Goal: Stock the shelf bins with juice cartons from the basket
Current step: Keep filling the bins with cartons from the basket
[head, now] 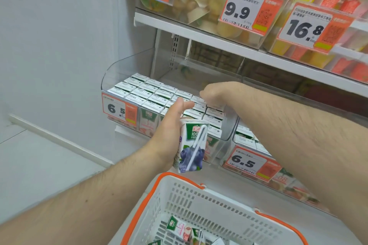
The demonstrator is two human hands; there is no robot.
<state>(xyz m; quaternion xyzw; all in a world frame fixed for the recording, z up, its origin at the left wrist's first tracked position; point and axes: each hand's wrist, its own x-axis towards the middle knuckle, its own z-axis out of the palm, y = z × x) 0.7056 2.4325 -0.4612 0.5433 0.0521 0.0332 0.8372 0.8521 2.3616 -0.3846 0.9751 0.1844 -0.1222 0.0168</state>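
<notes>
Blueberry carton (191, 145) clamped in your left hand (169, 131), right hand (211, 93) curled in bin (111, 77), grip unclear; slot it next.

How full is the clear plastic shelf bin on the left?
Nearly full. The clear plastic shelf bin holds tight rows of white-topped juice cartons; only its back right corner looks free.

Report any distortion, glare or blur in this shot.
Head view: wide-angle bowing curves the shelf edge; soft glare whitens the clear bin wall; the right hand looks smeared, the left hand's blueberry carton fairly sharp; lighting even.
</notes>
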